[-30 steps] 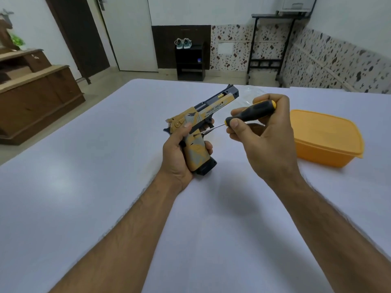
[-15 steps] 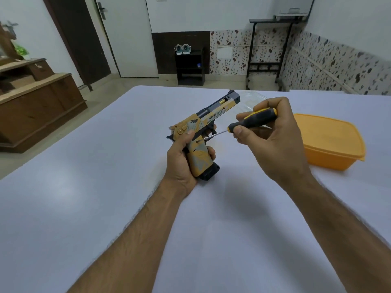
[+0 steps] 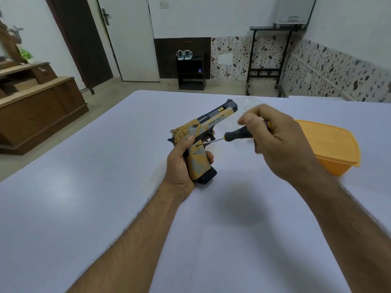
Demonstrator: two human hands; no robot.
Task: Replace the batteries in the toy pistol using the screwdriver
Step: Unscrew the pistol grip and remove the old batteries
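Note:
The toy pistol [image 3: 208, 125], yellow and grey with a black slide and magazine base, is held above the white table [image 3: 84, 197], its barrel aimed away to the upper right. My left hand [image 3: 182, 163] grips its handle from the left. A screwdriver [image 3: 237, 135] with a black and yellow handle lies nearly level in my right hand [image 3: 275, 140], whose fingers curl round the handle. The thin metal shaft runs left, and its tip meets a small hole at the top of the pistol's grip. My right hand is slightly blurred.
A yellow plastic container [image 3: 330, 144] with its lid on stands on the table right of my right hand. A clear plastic piece [image 3: 247, 102] lies behind the pistol. Wooden furniture [image 3: 36, 106] stands at the left; a black shoe rack [image 3: 191, 70] and metal stand are by the far wall.
The screwdriver tip has moved left from beside the trigger guard into the hole at the top of the grip. My right hand's fingers have shifted on the handle. The pistol stays in my left hand.

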